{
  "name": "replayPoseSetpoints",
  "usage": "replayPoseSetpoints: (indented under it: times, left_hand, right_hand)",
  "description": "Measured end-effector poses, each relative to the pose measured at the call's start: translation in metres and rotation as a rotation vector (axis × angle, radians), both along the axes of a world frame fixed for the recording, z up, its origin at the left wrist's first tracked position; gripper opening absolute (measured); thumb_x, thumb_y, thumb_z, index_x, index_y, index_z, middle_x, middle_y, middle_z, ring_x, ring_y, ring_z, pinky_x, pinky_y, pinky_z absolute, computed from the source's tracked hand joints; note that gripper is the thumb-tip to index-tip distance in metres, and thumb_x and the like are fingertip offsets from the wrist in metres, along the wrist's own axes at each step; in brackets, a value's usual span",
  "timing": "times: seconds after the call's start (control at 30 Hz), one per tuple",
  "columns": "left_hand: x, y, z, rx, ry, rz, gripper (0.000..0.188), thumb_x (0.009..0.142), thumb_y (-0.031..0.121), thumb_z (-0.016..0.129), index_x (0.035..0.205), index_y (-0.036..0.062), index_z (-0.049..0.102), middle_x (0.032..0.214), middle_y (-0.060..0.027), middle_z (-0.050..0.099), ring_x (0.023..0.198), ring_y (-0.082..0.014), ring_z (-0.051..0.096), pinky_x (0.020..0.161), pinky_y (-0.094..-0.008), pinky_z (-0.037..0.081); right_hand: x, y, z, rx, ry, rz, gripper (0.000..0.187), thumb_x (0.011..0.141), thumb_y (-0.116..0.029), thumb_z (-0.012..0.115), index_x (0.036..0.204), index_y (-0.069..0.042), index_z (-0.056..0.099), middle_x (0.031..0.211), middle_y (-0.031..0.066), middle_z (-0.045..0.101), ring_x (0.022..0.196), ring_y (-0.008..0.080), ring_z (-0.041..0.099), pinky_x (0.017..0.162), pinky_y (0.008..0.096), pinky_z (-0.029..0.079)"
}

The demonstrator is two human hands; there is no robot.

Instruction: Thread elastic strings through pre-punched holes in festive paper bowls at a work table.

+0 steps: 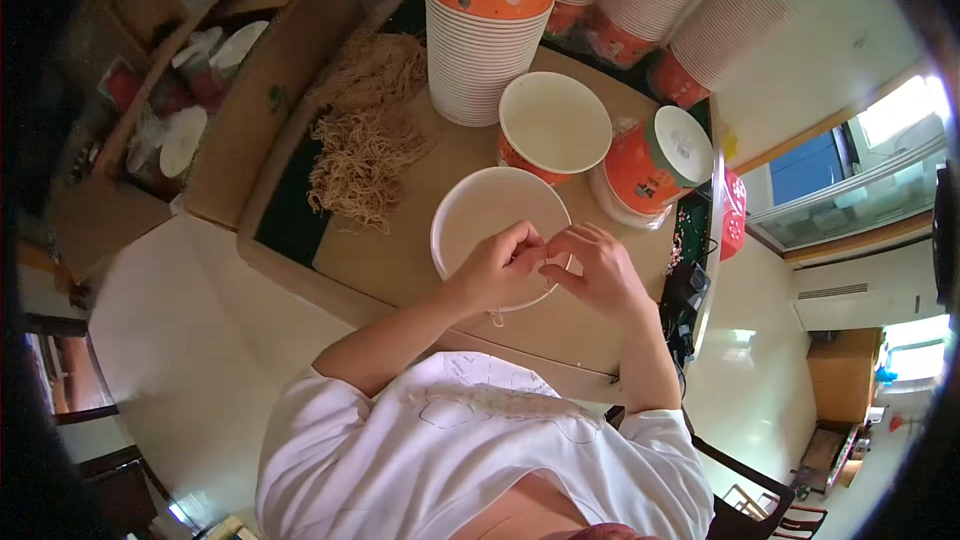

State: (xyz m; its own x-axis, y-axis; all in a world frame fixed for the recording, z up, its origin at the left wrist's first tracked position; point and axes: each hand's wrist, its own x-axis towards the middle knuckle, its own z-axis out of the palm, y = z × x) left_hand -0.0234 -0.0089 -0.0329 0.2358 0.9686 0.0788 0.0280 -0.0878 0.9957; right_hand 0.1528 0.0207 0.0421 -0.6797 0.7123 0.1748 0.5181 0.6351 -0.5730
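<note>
Over the right side of a white paper tub (480, 202), my two hands come together at the fingertips. My left hand (500, 265) is closed, thumb and fingers bent in a pinch. Opposite it, my right hand (600, 272) also pinches, its fingers curled toward the left. Whatever lies between the fingertips is too small to make out. A short loop of pale string (497, 319) hangs by the tub's near rim. Just beyond stands a tub with an orange printed wall (545, 168) and a white inside. Bundles of tangled beige string (365, 165) lie to the left.
A tall stack of paper tubs (480, 65) rises behind. More nested stacks (660, 0) stand at the back right. An orange tub (650, 165) tilts at the right, near dark cables (685, 310). An open cardboard box (250, 110) with tubs flanks the table's left.
</note>
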Motion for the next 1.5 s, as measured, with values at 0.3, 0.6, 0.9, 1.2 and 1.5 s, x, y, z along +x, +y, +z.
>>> replayPoseSetpoints:
  times: [0.3,0.6,0.9,1.2,1.5]
  left_hand:
    - [-0.02,-0.008,0.03,0.517,0.366,-0.07,0.013,0.077,0.009,0.071,0.085,0.0052,0.062,0.082,-0.0051,0.05,0.071,-0.0179,0.055,0.063,-0.0302,0.047]
    - [-0.013,-0.012,0.04,0.589,0.755,-0.072,0.009,0.085,0.014,0.061,0.088,0.0056,0.063,0.088,-0.007,0.049,0.079,-0.0219,0.06,0.065,-0.0386,0.05]
    - [-0.017,-0.001,0.029,0.221,0.2,-0.101,0.011,0.088,0.013,0.062,0.087,0.0029,0.059,0.084,-0.0016,0.053,0.068,-0.0112,0.053,0.056,-0.0251,0.043]
    - [-0.016,0.012,0.028,-0.571,-0.358,-0.199,0.017,0.091,0.02,0.061,0.083,0.0045,0.064,0.061,0.0034,0.052,0.05,-0.0026,0.043,0.044,-0.0189,0.033]
    - [-0.003,0.001,0.027,-0.148,-0.105,0.048,0.012,0.087,0.013,0.067,0.082,0.0019,0.067,0.066,0.0027,0.056,0.057,-0.0036,0.05,0.052,-0.0174,0.039]
  right_hand:
    - [-0.001,-0.003,-0.009,-0.318,0.158,-0.221,0.006,0.08,-0.004,0.064,0.086,-0.002,0.065,0.083,0.0078,0.067,0.077,0.0227,0.063,0.074,0.0331,0.048]
    - [0.005,-0.003,-0.024,-0.17,0.242,-0.143,0.004,0.081,-0.006,0.065,0.085,-0.003,0.065,0.083,0.0084,0.066,0.079,0.025,0.063,0.07,0.0346,0.048]
    - [-0.013,-0.028,-0.044,0.002,0.443,-0.364,0.011,0.077,0.0,0.068,0.087,-0.001,0.067,0.089,0.0097,0.068,0.083,0.0238,0.063,0.076,0.0326,0.049]
    - [-0.034,-0.054,-0.06,0.332,0.527,-0.558,0.016,0.08,0.004,0.066,0.096,0.0,0.07,0.095,0.0104,0.068,0.09,0.0217,0.063,0.093,0.0379,0.042]
    - [-0.037,-0.055,-0.075,0.377,0.555,-0.624,0.022,0.079,0.0,0.069,0.099,-0.006,0.071,0.096,0.0068,0.068,0.088,0.0188,0.063,0.096,0.0419,0.037]
